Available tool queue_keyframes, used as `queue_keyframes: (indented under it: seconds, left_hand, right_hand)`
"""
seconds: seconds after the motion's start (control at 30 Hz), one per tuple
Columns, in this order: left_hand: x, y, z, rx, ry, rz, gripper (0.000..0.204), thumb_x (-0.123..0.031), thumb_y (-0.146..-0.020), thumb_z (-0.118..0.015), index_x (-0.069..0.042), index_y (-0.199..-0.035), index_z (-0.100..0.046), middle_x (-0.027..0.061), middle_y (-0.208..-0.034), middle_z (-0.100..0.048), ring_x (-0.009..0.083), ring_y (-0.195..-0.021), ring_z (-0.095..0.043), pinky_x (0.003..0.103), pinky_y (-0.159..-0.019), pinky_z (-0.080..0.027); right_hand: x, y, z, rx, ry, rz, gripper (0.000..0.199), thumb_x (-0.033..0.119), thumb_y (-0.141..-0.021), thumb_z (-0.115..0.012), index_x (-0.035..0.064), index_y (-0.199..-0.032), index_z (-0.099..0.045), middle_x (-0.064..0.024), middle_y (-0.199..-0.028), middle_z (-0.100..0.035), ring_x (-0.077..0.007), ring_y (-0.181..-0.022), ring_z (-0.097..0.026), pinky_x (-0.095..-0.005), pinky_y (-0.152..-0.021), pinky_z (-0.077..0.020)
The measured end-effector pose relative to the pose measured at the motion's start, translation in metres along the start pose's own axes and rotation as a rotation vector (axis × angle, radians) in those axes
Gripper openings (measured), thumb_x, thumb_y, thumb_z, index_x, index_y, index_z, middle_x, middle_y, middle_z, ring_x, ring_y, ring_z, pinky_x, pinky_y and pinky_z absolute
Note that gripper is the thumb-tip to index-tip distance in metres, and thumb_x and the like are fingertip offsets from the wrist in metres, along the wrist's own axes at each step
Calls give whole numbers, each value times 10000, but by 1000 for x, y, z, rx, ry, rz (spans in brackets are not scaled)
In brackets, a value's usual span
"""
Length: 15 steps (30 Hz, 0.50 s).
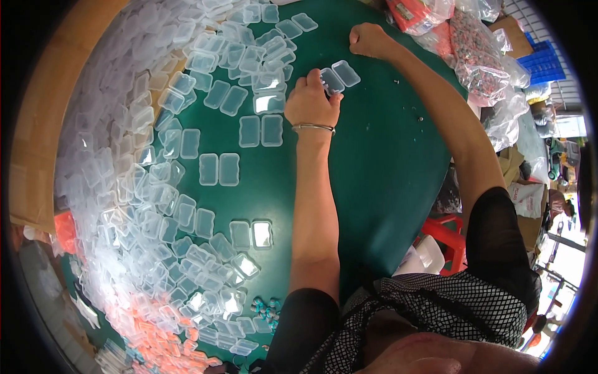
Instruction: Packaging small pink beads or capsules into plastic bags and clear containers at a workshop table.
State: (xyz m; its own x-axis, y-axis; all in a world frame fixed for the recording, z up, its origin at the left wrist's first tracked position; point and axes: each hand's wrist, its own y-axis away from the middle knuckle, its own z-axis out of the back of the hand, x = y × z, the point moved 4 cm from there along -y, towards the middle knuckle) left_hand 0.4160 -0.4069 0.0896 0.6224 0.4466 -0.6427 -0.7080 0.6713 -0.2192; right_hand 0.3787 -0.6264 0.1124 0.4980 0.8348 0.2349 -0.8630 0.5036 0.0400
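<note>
My left hand (313, 103), with a thin bracelet at the wrist, grips the near left side of a small clear plastic case (347, 73). That case lies with its lid folded out, over the green table (374, 162). Some small pale bits show by the fingertips, too small to name. Farther off and to the right, my right hand (370, 41) is closed in a fist above the table. Whatever it may hold is hidden inside the fingers. Just left of my left hand, several more opened clear cases (261, 131) lie flat.
A large heap of clear cases (106, 149) fills the left side against a cardboard wall (37, 124). Orange pieces (162, 336) and teal pieces (266, 310) lie at the lower left. Filled plastic bags (476, 56) stand at the far right, and a red stool (445, 243) is beside the table.
</note>
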Motion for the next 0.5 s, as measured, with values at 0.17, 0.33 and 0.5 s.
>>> queue_keyframes:
  seconds: [0.17,0.33,0.5]
  left_hand:
    - [1,1,1,9,1,-10,572,-268,-568,-803,-111,-1048,-533,70,-893,-584,276,-775,-612,382,-618,-505]
    - [-3,0,1,-33,9,-14,513,-294,-604,-766,-143,-1046,-556,38,-833,-609,263,-747,-616,394,-604,-491]
    - [0,2,2,-26,38,-20,445,-261,-592,-781,-158,-958,-550,63,-812,-583,292,-736,-605,409,-575,-488]
  right_hand:
    - [20,28,1,-11,-112,41,172,163,-619,-616,41,-739,-611,-106,-717,-618,-242,-682,-612,-329,-636,-498]
    - [66,64,2,-33,-442,165,132,96,-645,-604,42,-763,-579,-71,-674,-565,-216,-614,-550,-323,-576,-461]
    - [94,77,-17,-111,-212,497,120,53,-716,-618,64,-835,-606,-63,-678,-534,-219,-626,-547,-317,-548,-452]
